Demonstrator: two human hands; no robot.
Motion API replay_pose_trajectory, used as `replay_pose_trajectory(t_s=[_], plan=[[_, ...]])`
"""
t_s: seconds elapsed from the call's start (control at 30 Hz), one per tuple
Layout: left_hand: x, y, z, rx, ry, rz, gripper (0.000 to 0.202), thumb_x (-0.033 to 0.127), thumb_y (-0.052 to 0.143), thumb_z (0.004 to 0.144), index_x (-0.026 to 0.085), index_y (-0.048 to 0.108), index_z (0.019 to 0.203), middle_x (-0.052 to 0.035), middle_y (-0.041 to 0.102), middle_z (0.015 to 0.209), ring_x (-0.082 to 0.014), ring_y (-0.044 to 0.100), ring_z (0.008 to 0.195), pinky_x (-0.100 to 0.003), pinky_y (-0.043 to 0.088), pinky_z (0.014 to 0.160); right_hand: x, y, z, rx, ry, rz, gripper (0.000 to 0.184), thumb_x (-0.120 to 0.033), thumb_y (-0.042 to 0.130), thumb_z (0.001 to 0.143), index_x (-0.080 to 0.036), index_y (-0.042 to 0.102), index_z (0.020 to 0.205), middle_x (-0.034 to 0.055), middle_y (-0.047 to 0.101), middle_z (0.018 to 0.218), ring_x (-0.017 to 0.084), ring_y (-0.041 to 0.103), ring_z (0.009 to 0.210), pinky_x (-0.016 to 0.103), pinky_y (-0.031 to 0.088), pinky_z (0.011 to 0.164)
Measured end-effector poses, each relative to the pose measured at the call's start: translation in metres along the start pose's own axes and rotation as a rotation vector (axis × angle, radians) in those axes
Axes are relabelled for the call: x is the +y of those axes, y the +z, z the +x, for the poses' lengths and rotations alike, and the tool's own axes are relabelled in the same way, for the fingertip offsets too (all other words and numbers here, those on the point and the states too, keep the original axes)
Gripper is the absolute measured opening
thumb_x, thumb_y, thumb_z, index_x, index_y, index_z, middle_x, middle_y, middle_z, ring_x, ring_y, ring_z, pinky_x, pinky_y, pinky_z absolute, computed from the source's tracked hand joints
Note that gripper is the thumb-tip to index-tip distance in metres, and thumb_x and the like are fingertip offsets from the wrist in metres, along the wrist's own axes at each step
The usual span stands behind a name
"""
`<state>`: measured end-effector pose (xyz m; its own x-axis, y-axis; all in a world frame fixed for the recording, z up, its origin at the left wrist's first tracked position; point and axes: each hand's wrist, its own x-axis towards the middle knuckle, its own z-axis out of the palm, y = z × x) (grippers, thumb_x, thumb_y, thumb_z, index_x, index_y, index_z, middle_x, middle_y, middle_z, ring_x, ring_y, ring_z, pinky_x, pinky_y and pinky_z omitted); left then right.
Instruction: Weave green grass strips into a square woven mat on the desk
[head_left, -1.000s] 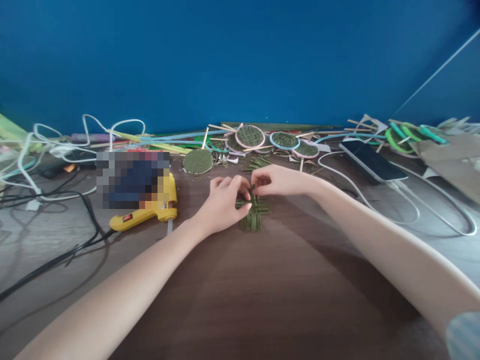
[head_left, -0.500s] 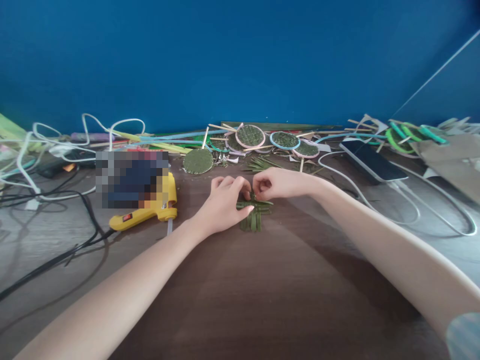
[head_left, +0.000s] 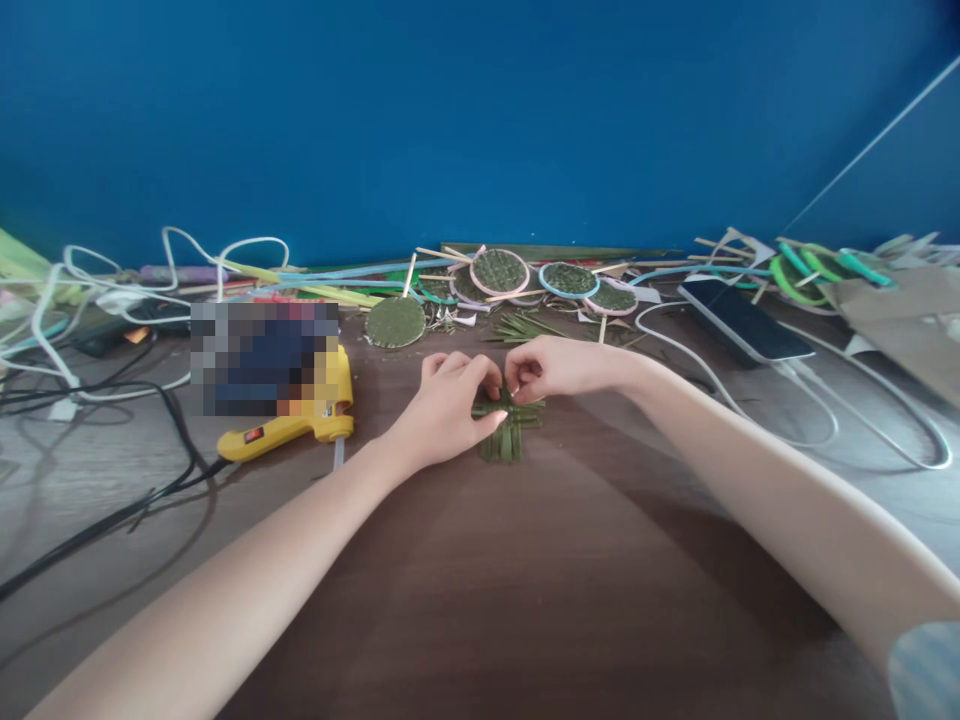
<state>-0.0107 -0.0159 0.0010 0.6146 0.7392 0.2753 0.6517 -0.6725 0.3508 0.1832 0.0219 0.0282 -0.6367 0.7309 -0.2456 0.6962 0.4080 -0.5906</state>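
Note:
A small woven mat of green leaf strips [head_left: 511, 440] lies on the brown table in front of me, its loose strip ends pointing toward me. My left hand [head_left: 459, 408] is at its left side, with the thumb resting on the weave and the fingers curled over its far edge, holding it. At the far right edge of the mat, my right hand [head_left: 553, 368] is closed, thumb and forefinger pinching at a leaf strip. The fingers partly cover the far part of the weave.
A yellow glue gun [head_left: 330, 415] lies left, beside a blurred-out patch. Round woven leaf fans [head_left: 501, 272] with coloured rims and sticks lie along the blue wall [head_left: 480, 120]. Loose leaf strips [head_left: 525, 326] lie behind my hands. Right are a phone [head_left: 746, 320] and white cables [head_left: 825, 405].
My right fingers have shifted slightly at the mat's far edge. My left hand keeps its place on the weave.

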Motion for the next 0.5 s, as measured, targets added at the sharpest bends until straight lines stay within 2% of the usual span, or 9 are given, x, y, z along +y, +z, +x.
replay_pose_trajectory(t_s=[0.3, 0.5], plan=[[0.0006, 0.0001, 0.0006, -0.015, -0.013, 0.012, 0.017, 0.029, 0.058, 0.076, 0.02, 0.047, 0.084, 0.0005, 0.056, 0.084, -0.0178, 0.047, 0.088, -0.036, 0.026, 0.09, 0.0011, -0.002, -0.0002, 0.02, 0.026, 0.015, 0.014, -0.03, 0.063, 0.065, -0.018, 0.056, 0.069, -0.005, 0.044, 0.056, 0.007, 0.037, 0.05, 0.023, 0.026, 0.05], [-0.0005, 0.0004, 0.0001, -0.023, 0.001, 0.004, 0.016, 0.029, 0.057, 0.076, 0.02, 0.048, 0.085, 0.0009, 0.059, 0.086, -0.0172, 0.048, 0.088, -0.036, 0.025, 0.091, 0.0011, -0.0021, 0.0001, -0.012, 0.013, 0.038, 0.014, -0.03, 0.063, 0.065, -0.017, 0.057, 0.067, -0.0051, 0.045, 0.055, 0.007, 0.037, 0.05, 0.023, 0.027, 0.049]])
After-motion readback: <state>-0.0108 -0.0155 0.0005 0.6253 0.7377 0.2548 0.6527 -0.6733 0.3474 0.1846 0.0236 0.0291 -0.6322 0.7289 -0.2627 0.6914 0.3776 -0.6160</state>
